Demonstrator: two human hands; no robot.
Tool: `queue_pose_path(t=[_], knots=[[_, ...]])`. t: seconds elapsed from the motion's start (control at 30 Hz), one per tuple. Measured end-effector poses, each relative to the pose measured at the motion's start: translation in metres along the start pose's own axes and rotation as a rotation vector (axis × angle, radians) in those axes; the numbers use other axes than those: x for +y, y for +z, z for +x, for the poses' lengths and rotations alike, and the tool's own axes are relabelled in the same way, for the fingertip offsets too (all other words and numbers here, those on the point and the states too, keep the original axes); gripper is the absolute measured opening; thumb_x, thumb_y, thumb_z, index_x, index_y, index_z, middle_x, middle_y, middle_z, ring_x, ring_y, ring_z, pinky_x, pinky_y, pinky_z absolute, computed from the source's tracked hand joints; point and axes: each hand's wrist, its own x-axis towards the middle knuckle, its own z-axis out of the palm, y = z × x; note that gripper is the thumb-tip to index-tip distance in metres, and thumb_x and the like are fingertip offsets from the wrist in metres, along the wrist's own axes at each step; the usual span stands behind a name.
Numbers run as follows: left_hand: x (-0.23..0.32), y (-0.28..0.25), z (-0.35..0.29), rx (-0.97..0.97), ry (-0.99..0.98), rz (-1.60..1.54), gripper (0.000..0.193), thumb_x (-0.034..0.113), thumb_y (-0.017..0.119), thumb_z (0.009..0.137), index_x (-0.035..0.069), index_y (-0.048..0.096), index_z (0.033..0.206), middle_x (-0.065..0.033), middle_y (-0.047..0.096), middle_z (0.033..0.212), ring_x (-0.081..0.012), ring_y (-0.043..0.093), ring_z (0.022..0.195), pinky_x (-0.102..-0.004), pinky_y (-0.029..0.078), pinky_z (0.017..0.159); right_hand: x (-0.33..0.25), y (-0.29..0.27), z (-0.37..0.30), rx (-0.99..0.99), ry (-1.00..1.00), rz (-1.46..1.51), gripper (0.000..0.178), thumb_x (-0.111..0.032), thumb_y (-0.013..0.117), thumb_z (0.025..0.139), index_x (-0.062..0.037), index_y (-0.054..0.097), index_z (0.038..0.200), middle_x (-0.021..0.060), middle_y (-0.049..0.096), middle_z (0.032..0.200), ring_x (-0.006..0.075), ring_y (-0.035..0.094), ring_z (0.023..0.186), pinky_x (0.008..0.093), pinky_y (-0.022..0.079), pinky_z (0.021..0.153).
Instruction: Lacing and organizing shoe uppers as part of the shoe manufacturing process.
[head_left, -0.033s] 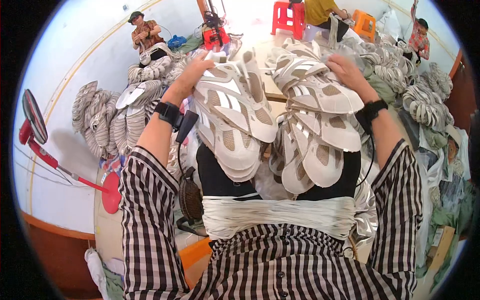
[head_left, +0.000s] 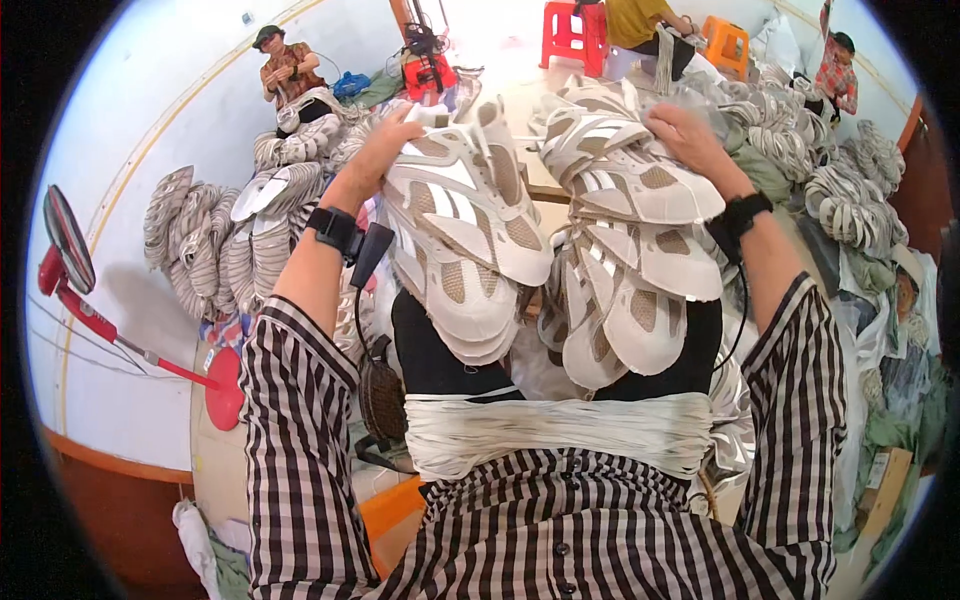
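The right bunch of shoe uppers (head_left: 630, 235) and slimmer left bunch (head_left: 455, 225), over the lap's (head_left: 420, 350) far edge, should handle light and floppy, best taken by the heel ends; white laces (head_left: 555, 435) at its near edge look limp; the left hand (head_left: 385, 150) is clamped on its bunch, the right hand (head_left: 690, 145) touches the other, grip unclear

Checked in black and pale

Checked shirt (head_left: 515, 530) at six o'clock, dark buttons (head_left: 562, 549) down its front; sleeves (head_left: 300, 420) at eight and four. Black wrist straps (head_left: 335, 228) at ten and two, thin black cables (head_left: 746, 310) below. Black trousers (head_left: 420, 360).
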Motion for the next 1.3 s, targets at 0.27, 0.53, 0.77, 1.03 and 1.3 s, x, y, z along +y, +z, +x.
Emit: queue_pose_path(t=[0.27, 0.53, 0.77, 1.03, 1.3], knots=[[-0.004, -0.011, 0.000, -0.054, -0.075, -0.032, 0.049, 0.022, 0.049, 0.086, 0.005, 0.044, 0.131, -0.0061, 0.058, 0.108, -0.0123, 0.058, 0.090, -0.0273, 0.050, 0.074, -0.095, -0.045, -0.019, 0.299, 0.127, -0.042, 0.016, -0.009, 0.059, 0.081, 0.0002, 0.059, 0.095, 0.0169, 0.061, 0.093, 0.0324, 0.059, 0.086, 0.0406, 0.045, 0.078], [0.000, 0.005, 0.002, -0.066, 0.027, -0.070, 0.051, 0.022, 0.053, 0.083, -0.002, 0.045, 0.127, -0.0095, 0.054, 0.111, -0.0140, 0.051, 0.098, -0.0260, 0.043, 0.083, -0.275, 0.024, -0.177, -0.369, -0.501, -0.098, 0.030, -0.017, 0.056, 0.074, -0.0070, 0.060, 0.102, 0.0081, 0.060, 0.106, 0.0247, 0.052, 0.115, 0.0461, 0.037, 0.103], [-0.003, 0.004, -0.023, 0.028, -0.052, -0.188, 0.051, 0.019, 0.050, 0.084, 0.001, 0.042, 0.131, -0.0084, 0.056, 0.110, -0.0145, 0.056, 0.093, -0.0267, 0.047, 0.078, -0.176, 0.050, -0.165, -0.166, -0.311, -0.359, 0.025, -0.016, 0.057, 0.071, -0.0068, 0.059, 0.095, 0.0095, 0.059, 0.111, 0.0243, 0.054, 0.110, 0.0431, 0.035, 0.104], [-0.008, -0.003, -0.018, -0.074, 0.024, -0.153, 0.054, 0.018, 0.050, 0.084, 0.001, 0.039, 0.133, -0.0103, 0.056, 0.115, -0.0168, 0.056, 0.101, -0.0296, 0.048, 0.083, -0.032, 0.025, -0.042, -0.036, -0.155, -0.382, 0.017, -0.016, 0.061, 0.075, -0.0104, 0.057, 0.091, 0.0089, 0.058, 0.098, 0.0282, 0.056, 0.099, 0.0420, 0.042, 0.088], [-0.011, -0.003, -0.005, -0.160, -0.029, -0.172, 0.053, 0.021, 0.053, 0.082, 0.002, 0.042, 0.131, -0.0101, 0.056, 0.114, -0.0160, 0.056, 0.100, -0.0291, 0.047, 0.085, -0.001, 0.064, -0.039, 0.016, 0.146, -0.319, 0.012, -0.013, 0.050, 0.084, -0.0034, 0.053, 0.092, 0.0130, 0.059, 0.098, 0.0321, 0.055, 0.100, 0.0429, 0.043, 0.081]])
